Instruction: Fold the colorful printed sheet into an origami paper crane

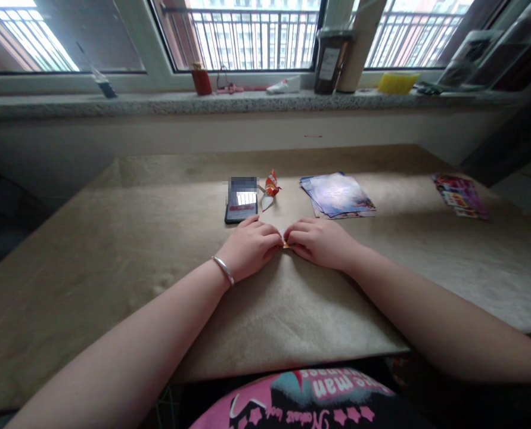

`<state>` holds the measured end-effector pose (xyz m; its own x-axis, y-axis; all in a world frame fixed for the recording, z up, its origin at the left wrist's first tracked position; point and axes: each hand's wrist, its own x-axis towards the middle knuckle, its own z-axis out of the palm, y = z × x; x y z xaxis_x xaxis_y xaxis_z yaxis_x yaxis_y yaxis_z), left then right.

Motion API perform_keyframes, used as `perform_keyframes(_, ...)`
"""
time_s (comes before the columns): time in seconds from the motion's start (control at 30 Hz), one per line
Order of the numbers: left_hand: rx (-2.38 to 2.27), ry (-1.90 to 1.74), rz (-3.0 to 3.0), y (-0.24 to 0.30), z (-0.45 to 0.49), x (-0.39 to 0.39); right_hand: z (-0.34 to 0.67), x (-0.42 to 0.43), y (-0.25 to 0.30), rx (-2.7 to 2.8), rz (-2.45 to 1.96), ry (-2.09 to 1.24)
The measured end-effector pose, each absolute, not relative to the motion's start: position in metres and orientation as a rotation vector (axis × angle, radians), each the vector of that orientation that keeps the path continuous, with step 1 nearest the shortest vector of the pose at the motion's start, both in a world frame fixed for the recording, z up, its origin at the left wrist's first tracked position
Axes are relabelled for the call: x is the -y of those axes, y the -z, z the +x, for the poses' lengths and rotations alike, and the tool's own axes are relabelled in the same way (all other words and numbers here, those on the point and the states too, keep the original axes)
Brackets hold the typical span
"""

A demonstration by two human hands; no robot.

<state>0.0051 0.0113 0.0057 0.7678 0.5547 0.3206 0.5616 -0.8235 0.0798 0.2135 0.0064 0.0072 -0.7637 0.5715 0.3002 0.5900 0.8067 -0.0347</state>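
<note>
My left hand (251,247) and my right hand (319,241) rest side by side on the beige table cover (113,250), fingertips meeting in the middle. Both are curled and pinch a small folded piece of paper (285,242), orange and white, mostly hidden under the fingers. A silver bangle (223,270) circles my left wrist. Just beyond my hands lies a dark phone (241,200) with its screen lit. To the right of the phone stands a small folded red and white paper figure (270,187).
A stack of colourful paper sheets (337,195) lies right of the phone, and another printed sheet (460,195) sits near the right edge. The stone windowsill (158,102) carries a red cup (201,80), a dark jar (330,62) and a yellow object (397,83).
</note>
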Motion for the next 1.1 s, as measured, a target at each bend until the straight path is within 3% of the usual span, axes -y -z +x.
perform_keyframes(0.4,0.965,0.348,-2.917,-0.007,0.009,-0.003,0.225,-0.008,-0.010,2.609,-0.987,-0.182)
perform_keyframes(1.1,1.012,0.352,-2.870,-0.010,0.010,-0.003,0.221,-0.003,-0.018,2.733,-1.087,0.006)
